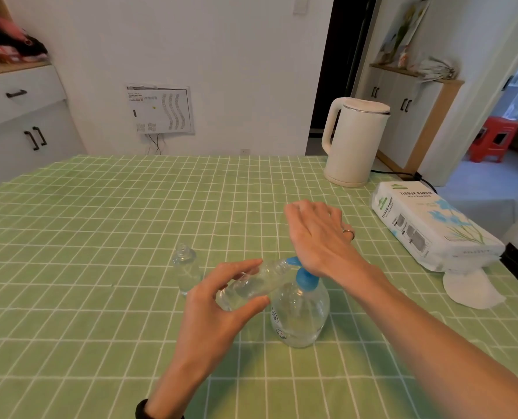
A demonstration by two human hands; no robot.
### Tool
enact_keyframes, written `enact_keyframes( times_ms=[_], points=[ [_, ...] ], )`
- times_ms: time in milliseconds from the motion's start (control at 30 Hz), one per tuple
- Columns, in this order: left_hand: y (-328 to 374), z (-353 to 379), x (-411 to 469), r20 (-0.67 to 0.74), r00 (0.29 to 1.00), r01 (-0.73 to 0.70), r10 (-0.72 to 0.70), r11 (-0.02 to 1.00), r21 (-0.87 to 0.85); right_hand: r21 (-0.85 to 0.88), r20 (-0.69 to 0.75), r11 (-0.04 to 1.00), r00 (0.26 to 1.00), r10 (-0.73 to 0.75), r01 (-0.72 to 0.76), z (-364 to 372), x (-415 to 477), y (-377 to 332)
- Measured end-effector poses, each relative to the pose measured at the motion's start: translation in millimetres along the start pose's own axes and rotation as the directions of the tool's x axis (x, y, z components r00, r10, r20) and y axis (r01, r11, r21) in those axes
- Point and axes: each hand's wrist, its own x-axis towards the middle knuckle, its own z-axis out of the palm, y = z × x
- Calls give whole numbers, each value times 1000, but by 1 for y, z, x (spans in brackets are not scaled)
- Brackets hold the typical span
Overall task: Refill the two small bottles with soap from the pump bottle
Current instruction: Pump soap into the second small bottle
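Behind stands kettle (pixel 354 143); left hand (pixel 215 306) grips small bottle (pixel 251 285); right hand (pixel 318 234), flat, presses pump (pixel 306 281).

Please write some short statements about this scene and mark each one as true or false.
1. The left hand holds a small bottle tilted, its mouth at the blue spout of the pump bottle. True.
2. The right hand grips the kettle. False: its palm presses down on the pump bottle, fingers straight.
3. The second small bottle lies on its side. False: it stands upright on the tablecloth.
4. A tissue paper pack lies at the right of the table. True.
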Motion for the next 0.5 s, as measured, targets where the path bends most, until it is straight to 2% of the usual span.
enact_keyframes(
  times_ms=[500],
  points=[
    [-4, 0, 0, 25, 1000, -5, 6, 1000, -12, 15, 24, 1000, 999, 27, -27, 7, -2, 3]
  ],
)
